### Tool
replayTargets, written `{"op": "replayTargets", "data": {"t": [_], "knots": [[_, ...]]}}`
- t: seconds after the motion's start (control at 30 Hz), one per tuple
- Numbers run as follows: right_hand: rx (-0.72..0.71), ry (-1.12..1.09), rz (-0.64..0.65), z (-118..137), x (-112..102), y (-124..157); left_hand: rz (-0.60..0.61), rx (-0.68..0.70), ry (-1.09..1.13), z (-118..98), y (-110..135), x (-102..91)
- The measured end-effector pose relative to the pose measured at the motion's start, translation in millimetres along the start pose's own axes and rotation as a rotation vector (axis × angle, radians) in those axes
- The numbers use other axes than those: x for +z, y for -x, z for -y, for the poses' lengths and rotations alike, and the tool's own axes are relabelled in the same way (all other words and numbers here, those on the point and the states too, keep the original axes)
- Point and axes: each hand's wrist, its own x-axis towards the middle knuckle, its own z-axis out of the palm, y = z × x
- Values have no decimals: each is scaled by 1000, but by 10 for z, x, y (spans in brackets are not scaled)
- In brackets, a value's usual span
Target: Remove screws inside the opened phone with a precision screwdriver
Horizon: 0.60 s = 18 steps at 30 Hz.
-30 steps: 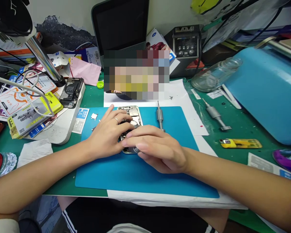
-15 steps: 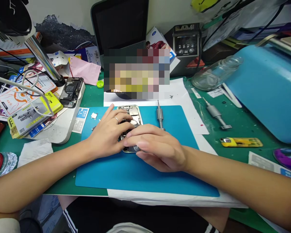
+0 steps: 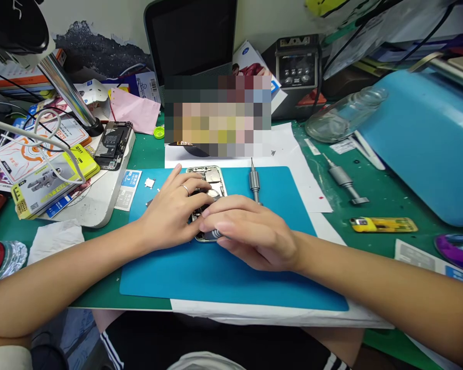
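An opened phone (image 3: 215, 177) with bare inner parts lies on the blue mat (image 3: 165, 272). My left hand (image 3: 173, 205), a ring on one finger, rests palm down across its left side. Those fingers are spread, with tips on the phone's inside and no grip around it. From the right, my right hand (image 3: 254, 231) closes over the lower part of the phone. A grey ribbed screwdriver (image 3: 216, 234) shows under its fingers, mostly hidden, and its tip is out of sight. Thumb and fingers of both hands meet closely over the phone.
Two grey screwdrivers lie to the right, one on the mat (image 3: 254, 180), another on the green table (image 3: 341, 174). A small metal plate (image 3: 149, 183) sits at left. Near the right are a yellow lighter (image 3: 384, 225) and a glass jar (image 3: 345, 115). A lamp post (image 3: 67, 92) stands back left.
The view has shifted very slightly. My right fingers have moved a tiny bit around the screwdriver; my left hand stays in place on the phone.
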Motion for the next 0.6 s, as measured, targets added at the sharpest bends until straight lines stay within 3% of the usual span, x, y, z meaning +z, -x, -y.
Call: {"op": "replayTargets", "data": {"t": [0.6], "knots": [[5, -11, 3, 0, -5, 8, -9, 2, 19, 0, 4, 1]]}}
